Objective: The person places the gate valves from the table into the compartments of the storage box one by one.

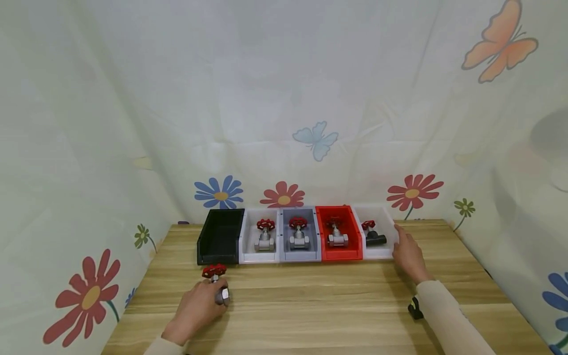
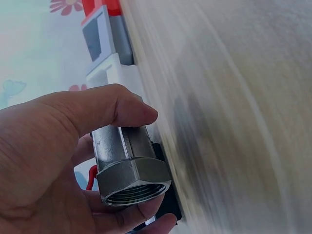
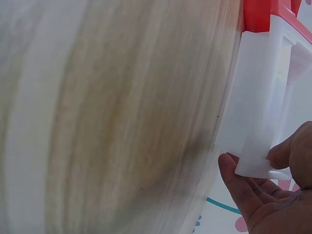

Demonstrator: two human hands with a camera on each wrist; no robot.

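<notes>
My left hand grips a metal gate valve with a red handwheel, just in front of the black bin. In the left wrist view, thumb and fingers wrap the valve's body, and its threaded hex end faces the camera. At the far right of the bin row, my right hand holds the side wall of a white bin. The right wrist view has the thumb on one side of that white bin's corner and the fingers on the other. Inside it lies a valve with a black body.
Between the two end bins stand a white bin, a grey bin and a red bin, each with a red-handled metal valve. The row sits at the back of the wooden table, before a flowered curtain.
</notes>
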